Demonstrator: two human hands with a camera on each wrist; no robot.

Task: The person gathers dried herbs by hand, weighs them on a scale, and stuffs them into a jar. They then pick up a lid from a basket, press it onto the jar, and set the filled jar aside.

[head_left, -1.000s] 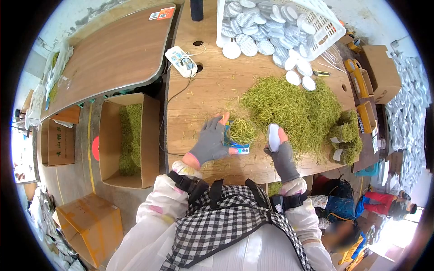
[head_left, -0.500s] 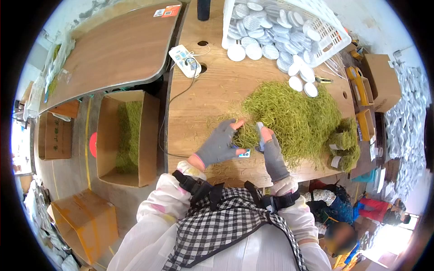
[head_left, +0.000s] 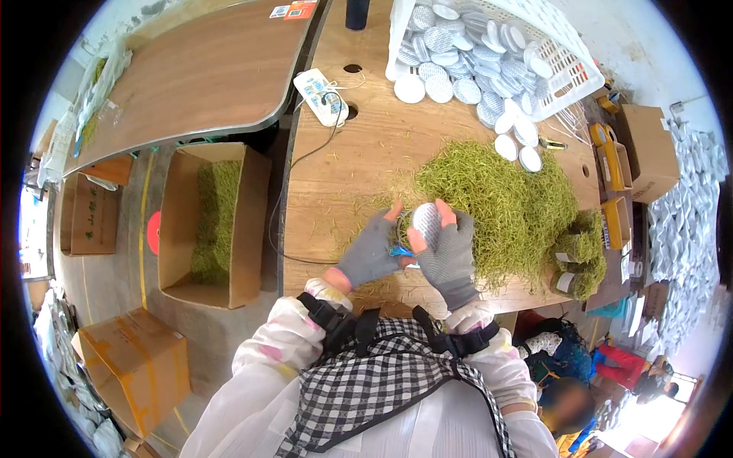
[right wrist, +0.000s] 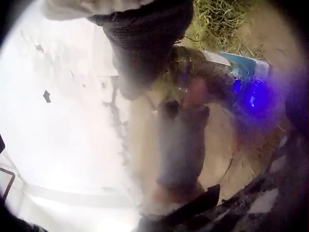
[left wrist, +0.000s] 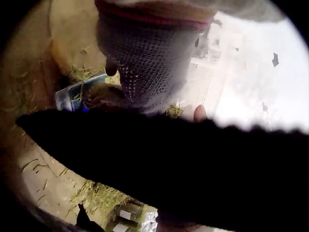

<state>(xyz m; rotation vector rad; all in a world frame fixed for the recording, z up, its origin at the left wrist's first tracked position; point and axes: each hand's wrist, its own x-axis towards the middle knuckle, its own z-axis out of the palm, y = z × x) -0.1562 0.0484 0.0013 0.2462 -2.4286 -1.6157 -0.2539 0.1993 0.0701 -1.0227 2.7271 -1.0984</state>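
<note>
My left hand, in a grey fingertipless glove, holds the side of a clear jar of dried green stems. The jar stands over a small blue-and-white device, mostly hidden by the hands. Over the jar's mouth sits a round silver-white lid, gripped by my gloved right hand with the thumb and a fingertip at its edge. A large heap of dried green stems lies just right of the hands. Dark shadow covers much of the left wrist view.
A white basket spills silver lids at the back. Two filled jars stand at the right. A power strip and its cable lie at the left. An open carton of stems stands on the floor beside the table.
My right hand has brought the lid leftward from beside the jar, first tilted on edge, now flat over the jar's mouth. The left hand stays by the jar.
</note>
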